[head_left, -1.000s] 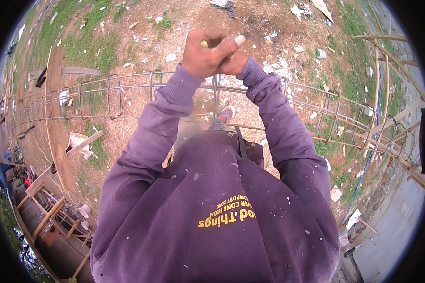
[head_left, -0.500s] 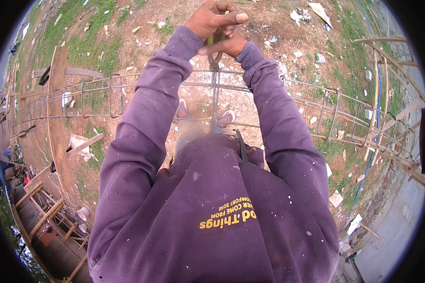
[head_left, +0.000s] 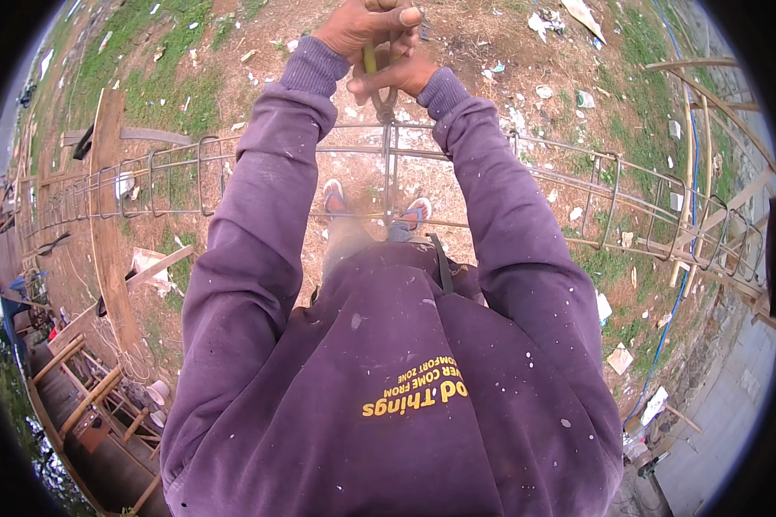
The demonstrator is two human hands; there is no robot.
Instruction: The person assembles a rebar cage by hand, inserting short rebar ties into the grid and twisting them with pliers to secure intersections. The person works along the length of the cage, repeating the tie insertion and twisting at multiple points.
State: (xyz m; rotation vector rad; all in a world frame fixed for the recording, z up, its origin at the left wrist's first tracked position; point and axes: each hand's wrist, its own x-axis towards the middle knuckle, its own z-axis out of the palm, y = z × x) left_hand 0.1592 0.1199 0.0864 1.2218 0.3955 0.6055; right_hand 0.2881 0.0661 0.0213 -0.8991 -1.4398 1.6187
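Observation:
Both my hands are at the top of the view, close together on a pair of pincers (head_left: 385, 110) with yellowish handles. My left hand (head_left: 353, 30) is closed around the upper handles, its thumb lying across to the right. Just below it, my right hand (head_left: 412, 73) is closed around the same tool, its thumb pointing left. The dark jaws point down at the upper bar of a rebar cage (head_left: 612, 198), where a stirrup crosses it. Whether tie wire sits in the jaws is too small to tell. My fingers partly hide the handles.
The long cage spans left to right in front of my body. A wooden plank (head_left: 105, 215) stands under it at left, and timber poles (head_left: 707, 164) at right. My sandalled feet (head_left: 418, 211) are below the cage. Litter dots the grassy ground; a blue hose (head_left: 692, 172) runs along the right.
Both hands and the pincers have shifted slightly left, and the tool has turned a little. My grip stays closed. More of my left foot shows beneath the cage.

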